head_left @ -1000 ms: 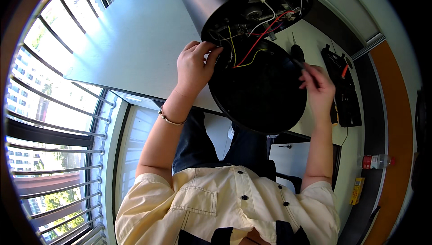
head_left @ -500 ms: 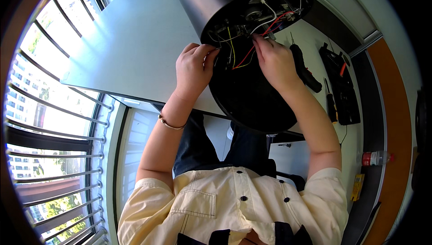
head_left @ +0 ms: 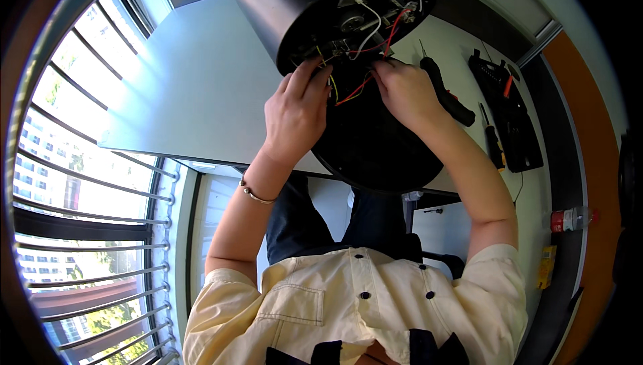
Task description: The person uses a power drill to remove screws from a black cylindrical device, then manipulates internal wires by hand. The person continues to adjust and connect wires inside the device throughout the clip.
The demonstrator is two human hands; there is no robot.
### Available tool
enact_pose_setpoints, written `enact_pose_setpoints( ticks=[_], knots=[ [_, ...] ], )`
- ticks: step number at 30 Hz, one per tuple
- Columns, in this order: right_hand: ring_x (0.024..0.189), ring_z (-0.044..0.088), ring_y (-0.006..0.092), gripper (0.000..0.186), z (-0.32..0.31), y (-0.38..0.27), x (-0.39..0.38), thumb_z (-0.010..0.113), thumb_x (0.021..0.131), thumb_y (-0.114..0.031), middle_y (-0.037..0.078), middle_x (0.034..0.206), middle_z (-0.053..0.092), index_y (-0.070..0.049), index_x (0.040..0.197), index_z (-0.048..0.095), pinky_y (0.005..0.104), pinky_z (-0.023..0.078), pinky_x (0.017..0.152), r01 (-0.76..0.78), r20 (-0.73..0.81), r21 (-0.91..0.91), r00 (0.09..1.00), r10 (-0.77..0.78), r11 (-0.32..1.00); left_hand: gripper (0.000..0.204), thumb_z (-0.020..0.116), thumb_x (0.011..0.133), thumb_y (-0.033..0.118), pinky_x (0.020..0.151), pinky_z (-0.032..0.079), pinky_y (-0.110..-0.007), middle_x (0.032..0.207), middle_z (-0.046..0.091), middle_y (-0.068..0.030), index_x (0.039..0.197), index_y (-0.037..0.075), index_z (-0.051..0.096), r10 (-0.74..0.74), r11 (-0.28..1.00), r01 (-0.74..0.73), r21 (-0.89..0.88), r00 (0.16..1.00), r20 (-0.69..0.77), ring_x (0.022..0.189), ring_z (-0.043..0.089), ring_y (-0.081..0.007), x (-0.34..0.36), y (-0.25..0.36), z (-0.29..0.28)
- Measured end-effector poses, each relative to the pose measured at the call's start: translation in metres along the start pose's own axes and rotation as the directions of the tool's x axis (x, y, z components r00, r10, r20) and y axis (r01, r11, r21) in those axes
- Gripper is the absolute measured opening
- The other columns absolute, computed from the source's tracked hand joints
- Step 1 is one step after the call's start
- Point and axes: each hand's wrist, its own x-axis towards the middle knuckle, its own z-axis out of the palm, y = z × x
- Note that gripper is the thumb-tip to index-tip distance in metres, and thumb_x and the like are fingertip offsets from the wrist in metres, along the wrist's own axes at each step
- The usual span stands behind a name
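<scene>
running between left hand (head_left: 295, 112) and right hand (head_left: 410, 94), red-and-yellow wires (head_left: 355, 92), both grips unclear

Single head-worn fisheye view, facing down from above the shirt (head_left: 395, 298); left hand (head_left: 296, 116) and right hand (head_left: 410, 94) at close range, table (head_left: 187, 84) beneath, window (head_left: 77, 224) at left rim.

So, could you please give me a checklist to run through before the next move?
1. Left hand at the open end of the black cylinder: ok.
2. Right hand near the red wire: ok.
3. Firm grip on any wire: cannot tell; the fingers hide it.
4. Black round cover clear of wires: not ok; some lie over its upper part.
5. Screwdriver clear of both hands: ok.
</scene>
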Motion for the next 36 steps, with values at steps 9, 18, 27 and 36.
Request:
enact_pose_setpoints(
  ticks=[9,18,27,36],
  knots=[
    [0.068,0.06,0.0294,0.01,-0.01,0.0,-0.019,0.058,0.08,-0.014,0.012,0.072,0.061,-0.005,0.079,0.061,0.0382,0.048,0.059,0.027,-0.011,0.319,1.0,-0.025,0.947,0.043,0.062,0.073,0.007,0.066,0.05,-0.035,0.108,0.059,-0.0125,0.115,0.006,0.055,-0.118,0.983,0.057,0.176,0.926,0.36,0.079,0.062,-0.0298,0.023,0.013,0.004],
    [0.064,0.062,0.0165,0.013,-0.025,0.034,-0.062,0.061,0.08,-0.003,0.008,0.075,0.063,-0.001,0.093,0.062,0.0246,0.049,0.055,0.007,-0.164,0.572,0.981,0.105,0.821,0.028,0.063,0.074,0.01,0.06,0.051,-0.034,0.101,0.061,-0.0085,0.102,0.013,0.063,-0.162,0.914,-0.002,0.405,0.915,0.37,0.074,0.064,-0.0262,0.032,0.011,0.017],
    [0.065,0.062,0.0218,0.009,-0.007,0.048,-0.085,0.062,0.08,-0.01,0.009,0.074,0.064,-0.003,0.086,0.063,0.0303,0.05,0.058,-0.012,-0.23,0.698,0.943,0.241,0.716,0.012,0.057,0.076,0.009,0.057,0.051,-0.034,0.086,0.064,-0.0104,0.083,0.009,0.067,-0.125,0.847,-0.101,0.523,0.917,0.379,0.069,0.063,-0.0264,0.036,-0.001,0.022],
    [0.061,0.061,0.02,0.004,-0.004,0.042,-0.094,0.062,0.076,-0.008,0.008,0.065,0.059,-0.005,0.074,0.06,0.0308,0.05,0.054,-0.144,-0.148,0.526,0.955,0.257,0.838,0.007,0.062,0.076,0.011,0.056,0.049,-0.036,0.083,0.063,-0.0107,0.082,0.009,0.067,-0.149,0.897,-0.022,0.441,0.925,0.349,0.066,0.062,-0.0271,0.04,0.001,0.026]
  ],
)
